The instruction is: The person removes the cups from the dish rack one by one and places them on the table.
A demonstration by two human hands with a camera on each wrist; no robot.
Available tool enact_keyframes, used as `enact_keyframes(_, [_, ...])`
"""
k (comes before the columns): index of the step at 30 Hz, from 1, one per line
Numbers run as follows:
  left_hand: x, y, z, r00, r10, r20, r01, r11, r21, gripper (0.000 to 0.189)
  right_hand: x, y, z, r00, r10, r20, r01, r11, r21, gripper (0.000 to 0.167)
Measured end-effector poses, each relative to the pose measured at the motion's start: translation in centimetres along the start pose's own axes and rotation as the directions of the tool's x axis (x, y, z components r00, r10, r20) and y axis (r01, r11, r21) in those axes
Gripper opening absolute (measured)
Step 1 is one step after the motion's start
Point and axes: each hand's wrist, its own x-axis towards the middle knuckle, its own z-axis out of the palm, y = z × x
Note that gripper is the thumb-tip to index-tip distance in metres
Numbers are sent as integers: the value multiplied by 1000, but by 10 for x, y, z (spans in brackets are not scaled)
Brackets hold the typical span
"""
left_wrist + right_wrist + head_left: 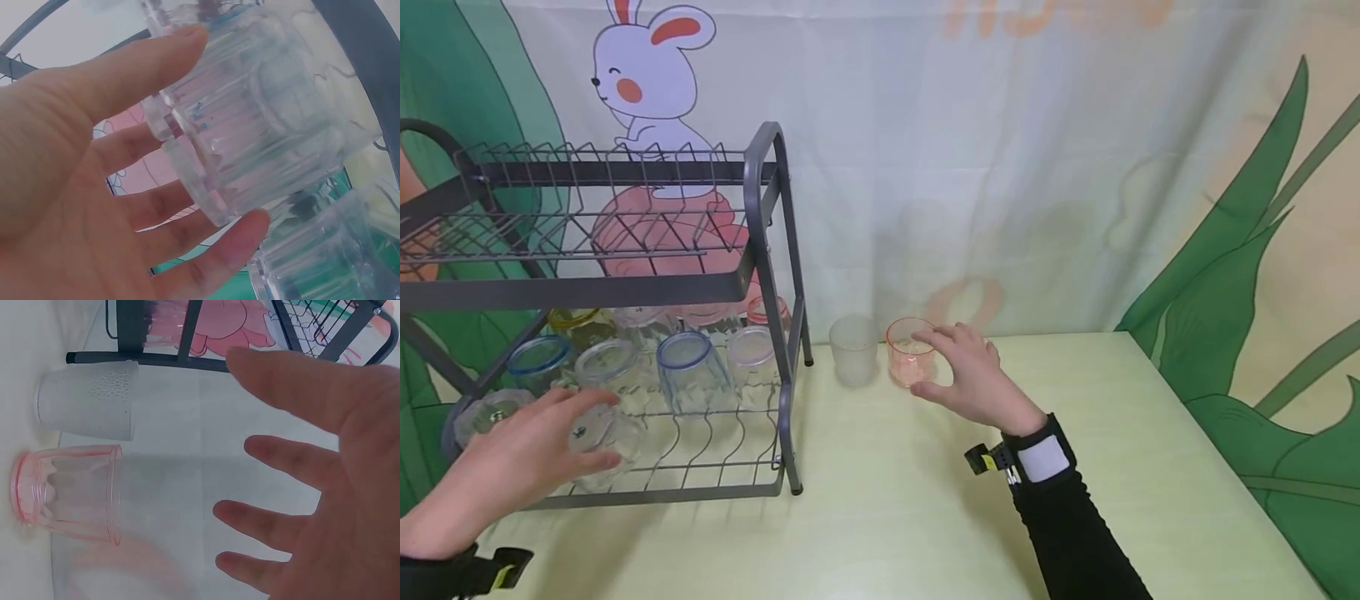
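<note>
- Currently, the left hand [520, 454] spreads wide around a clear glass [269, 125] in the rack [572, 292], contact unclear.
- Right hand [970, 379], also wide, hovers just beside the pink glass [906, 362] on the bench [865, 517].

Bright, even light in the head view, soft shadows on the counter [865, 533] and faint ones on the curtain [1037, 125], wrist views hazy and washed out, glare on the clear glass [269, 119], right hand [362, 487] dimly shaded.

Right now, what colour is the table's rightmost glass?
The glass is pink, clearest in the right wrist view.
</note>
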Motion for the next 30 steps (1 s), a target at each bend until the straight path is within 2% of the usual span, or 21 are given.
enact_keyframes(3, [0,3,1,1000,3,-17,-3,1000,-8,89,-11,-1,2,1000,-28,-2,28,1000,12,68])
enact_keyframes(9, [-4,21,-7,1000,12,-15,-13,999,-45,90,-24,-1,-2,998,-56,16,55,996,67,66])
enact_keyframes(20, [-11,49,-9,997,48,-54,-54,992,-118,88,-31,3,-8,996,-34,84,20,987,160,64])
enact_keyframes(24, [-13,63,-11,993,91,-74,-103,976,-192,86,-31,3,-8,993,-32,113,10,981,192,64])
enact_keyframes(30, [-18,86,-11,983,141,-115,-171,931,-323,78,-34,5,-12,990,-25,140,-8,974,226,64])
